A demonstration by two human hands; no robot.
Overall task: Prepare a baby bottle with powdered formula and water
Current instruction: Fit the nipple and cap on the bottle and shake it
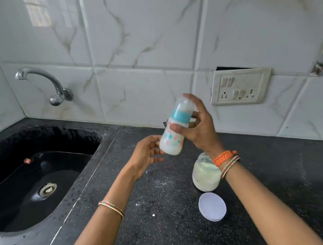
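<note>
a home kitchen: black sink (33,174), wall tap (42,80), tiled wall (148,34), granite counter (279,170).

No sleeves are worn. Left forearm, nearest the sink (43,173): beaded bangle (111,205). Right wrist: orange braided thread (224,156), striped bangle (230,166).

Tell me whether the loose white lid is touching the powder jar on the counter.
Apart. The head view shows the lid lying flat nearer the camera than the jar, with a strip of dark counter plainly visible between them.
</note>
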